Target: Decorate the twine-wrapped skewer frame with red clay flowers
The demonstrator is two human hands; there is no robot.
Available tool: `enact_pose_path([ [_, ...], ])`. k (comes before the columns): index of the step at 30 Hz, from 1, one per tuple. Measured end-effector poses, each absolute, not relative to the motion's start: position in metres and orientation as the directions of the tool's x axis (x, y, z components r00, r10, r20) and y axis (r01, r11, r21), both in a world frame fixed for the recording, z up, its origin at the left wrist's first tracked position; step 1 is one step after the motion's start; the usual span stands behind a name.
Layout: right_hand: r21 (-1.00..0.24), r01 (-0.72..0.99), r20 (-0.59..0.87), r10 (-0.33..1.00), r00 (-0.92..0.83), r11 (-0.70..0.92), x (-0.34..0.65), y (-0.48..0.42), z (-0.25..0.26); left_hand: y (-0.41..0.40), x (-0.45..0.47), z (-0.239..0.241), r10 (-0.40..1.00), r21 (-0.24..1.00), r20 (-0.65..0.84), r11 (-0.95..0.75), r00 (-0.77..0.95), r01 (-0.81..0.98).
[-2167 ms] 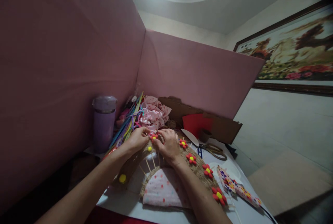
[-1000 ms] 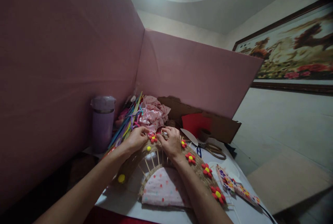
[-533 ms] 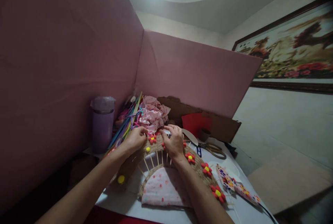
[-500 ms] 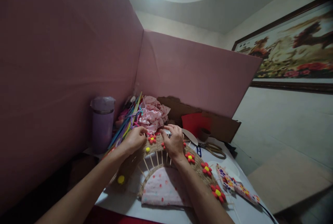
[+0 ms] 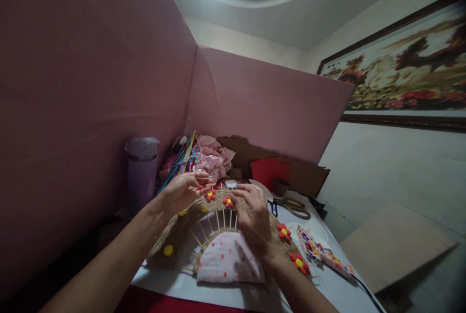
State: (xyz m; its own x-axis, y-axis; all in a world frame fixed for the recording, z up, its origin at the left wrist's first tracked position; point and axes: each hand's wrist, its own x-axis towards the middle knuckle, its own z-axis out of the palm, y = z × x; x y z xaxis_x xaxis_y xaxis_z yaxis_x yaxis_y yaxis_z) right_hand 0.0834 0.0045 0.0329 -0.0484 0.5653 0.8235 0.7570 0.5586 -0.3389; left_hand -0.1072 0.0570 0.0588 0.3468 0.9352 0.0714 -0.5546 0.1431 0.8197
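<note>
A woven, fan-shaped piece (image 5: 218,204) with twine bands and thin sticks lies before me, with a spotted white cloth (image 5: 227,259) at its inner arc. Red flowers with yellow centres (image 5: 228,201) and yellow dots (image 5: 168,250) sit on its outer band. Above its upper left edge, my left hand (image 5: 185,189) is turned partly palm up, with a small red piece (image 5: 200,188) between thumb and fingers. My right hand (image 5: 255,211) hovers over the band, fingers curved and thumb apart, close beside a flower. I see nothing in it.
A purple tumbler (image 5: 142,177) stands left of coloured pipe cleaners (image 5: 178,165) and crumpled pink cloth (image 5: 213,157). Scissors (image 5: 296,207) and a flower-patterned glue gun (image 5: 324,252) with a black cord lie at the right. Pink panels (image 5: 262,99) enclose the back and left.
My left hand has turned from palm down to partly palm up, showing the red piece. My right hand has moved slightly right and down, uncovering a flower. The view has shifted a little.
</note>
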Motion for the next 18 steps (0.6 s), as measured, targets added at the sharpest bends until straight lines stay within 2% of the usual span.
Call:
enact_pose_path([
  [5, -0.269, 0.764, 0.834, 0.538, -0.119, 0.586, 0.093, -0.027, 0.019, 0.059, -0.106, 0.054, 0.936, 0.841, 0.055, 0.144, 0.348, -0.521],
  [10, -0.162, 0.782, 0.871, 0.459, -0.173, 0.602, 0.1, -0.04, -0.01, 0.061, -0.105, 0.053, 0.965, 0.894, 0.036, 0.085, 0.26, -0.44],
  [13, -0.164, 0.773, 0.85, 0.486, -0.205, 0.613, 0.101, -0.043, -0.019, 0.066, -0.108, 0.049, 0.967, 0.929, 0.047, 0.05, 0.25, -0.368],
  [18, -0.198, 0.756, 0.849, 0.495, -0.186, 0.624, 0.1, -0.045, -0.019, 0.07, -0.111, 0.044, 0.971, 0.96, 0.148, -0.096, 0.188, -0.262],
])
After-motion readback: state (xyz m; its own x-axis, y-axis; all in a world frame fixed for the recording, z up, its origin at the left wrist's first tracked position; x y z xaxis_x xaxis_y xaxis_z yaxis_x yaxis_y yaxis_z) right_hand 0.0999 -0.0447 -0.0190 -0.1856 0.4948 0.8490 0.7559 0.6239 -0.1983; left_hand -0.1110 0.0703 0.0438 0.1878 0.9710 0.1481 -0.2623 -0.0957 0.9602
